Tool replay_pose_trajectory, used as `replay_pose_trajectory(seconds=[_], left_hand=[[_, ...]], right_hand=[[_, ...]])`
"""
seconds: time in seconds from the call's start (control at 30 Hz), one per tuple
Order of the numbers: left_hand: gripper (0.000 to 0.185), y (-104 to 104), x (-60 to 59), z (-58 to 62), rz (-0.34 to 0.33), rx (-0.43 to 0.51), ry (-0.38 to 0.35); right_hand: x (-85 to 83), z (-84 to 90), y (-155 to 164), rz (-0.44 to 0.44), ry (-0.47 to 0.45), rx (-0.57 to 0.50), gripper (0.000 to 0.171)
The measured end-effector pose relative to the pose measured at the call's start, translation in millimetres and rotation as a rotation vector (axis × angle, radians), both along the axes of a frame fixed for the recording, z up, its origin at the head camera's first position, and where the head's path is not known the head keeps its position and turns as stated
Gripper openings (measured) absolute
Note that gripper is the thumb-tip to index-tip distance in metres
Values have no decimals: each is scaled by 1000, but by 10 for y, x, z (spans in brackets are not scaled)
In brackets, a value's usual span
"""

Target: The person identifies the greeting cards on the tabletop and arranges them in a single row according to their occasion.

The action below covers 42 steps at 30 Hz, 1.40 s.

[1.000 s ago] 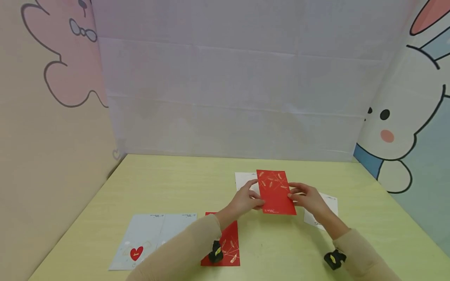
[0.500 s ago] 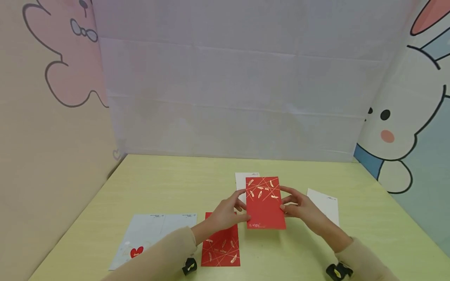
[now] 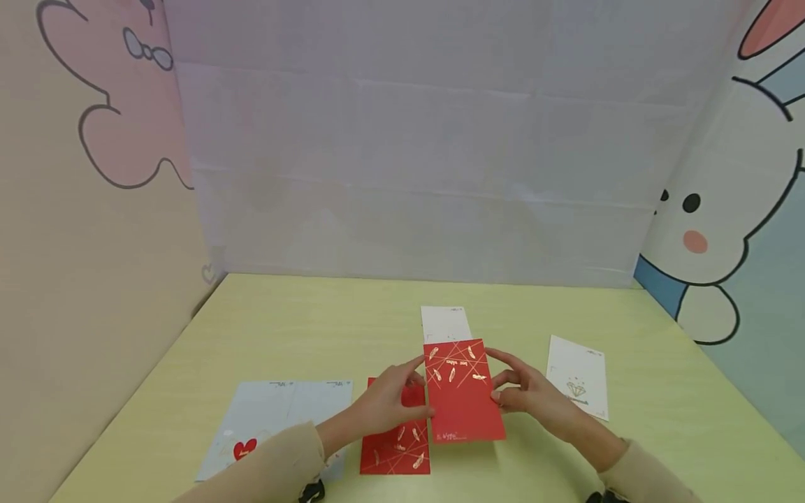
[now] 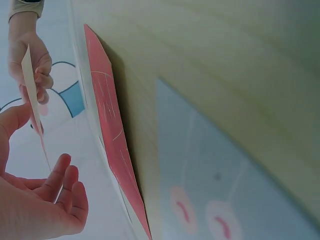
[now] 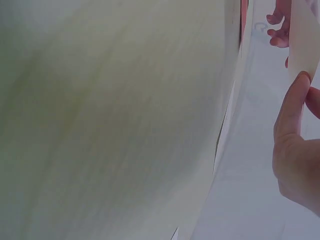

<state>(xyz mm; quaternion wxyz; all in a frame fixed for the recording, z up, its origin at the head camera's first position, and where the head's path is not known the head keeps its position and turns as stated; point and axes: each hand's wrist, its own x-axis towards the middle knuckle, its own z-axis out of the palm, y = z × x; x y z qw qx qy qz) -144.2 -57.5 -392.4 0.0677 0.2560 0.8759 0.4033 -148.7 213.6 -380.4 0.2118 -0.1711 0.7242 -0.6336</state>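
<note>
We hold 1 red card [image 3: 464, 391] between our 2 hands, just off the table [image 3: 283, 328]: the left hand [image 3: 383, 405] pinches its left edge, thumb on the face and fingers behind, and the right hand [image 3: 528, 397] pinches its right edge the same way. In the left wrist view the card [image 4: 31, 85] shows edge-on, thin and a little bowed.

Judging by how things lie, the work looks partway along. Under our left hand a second red card [image 3: 396, 447] already lies flat, and left of it a pale blue sheet [image 3: 277, 419] with a heart. A white card [image 3: 445, 323] lies just beyond the held one, and another white card [image 3: 578, 384] lies right of our right hand; neither is in a hand.

The held card's left edge overlaps the lying red one. Open table runs beyond our hands to the backdrop, and between the right hand and the near edge.
</note>
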Motion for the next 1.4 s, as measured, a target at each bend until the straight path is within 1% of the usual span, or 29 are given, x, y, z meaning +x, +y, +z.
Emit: replay_pose_trajectory(seconds=[0.1, 0.33, 0.47, 0.57, 0.7, 0.9, 1.17, 1.3, 1.4], left_hand=[[79, -13, 27, -5, -10, -51, 24], [75, -1, 39, -41, 15, -278, 82], [72, 15, 37, -59, 8, -350, 98], [72, 33, 36, -72, 1, -398, 94], [73, 58, 30, -96, -8, -432, 79], [70, 94, 27, -81, -18, -454, 91], [72, 113, 28, -66, -27, -484, 102], [72, 107, 17, -82, -26, -481, 92], [71, 108, 7, -95, -24, -473, 76]], right_hand=[[37, -24, -8, 8, -14, -1, 65], [98, -88, -15, 5, -56, 23, 63], [117, -106, -31, 0, -89, 45, 63], [123, -124, -41, 4, -112, 47, 63], [118, -154, -50, 0, -136, 40, 63], [105, -197, -44, -16, -124, 69, 62], [106, -206, -58, -22, -58, 197, 62], [113, -191, -80, -23, -25, 257, 63], [117, -187, -94, -36, -18, 293, 63]])
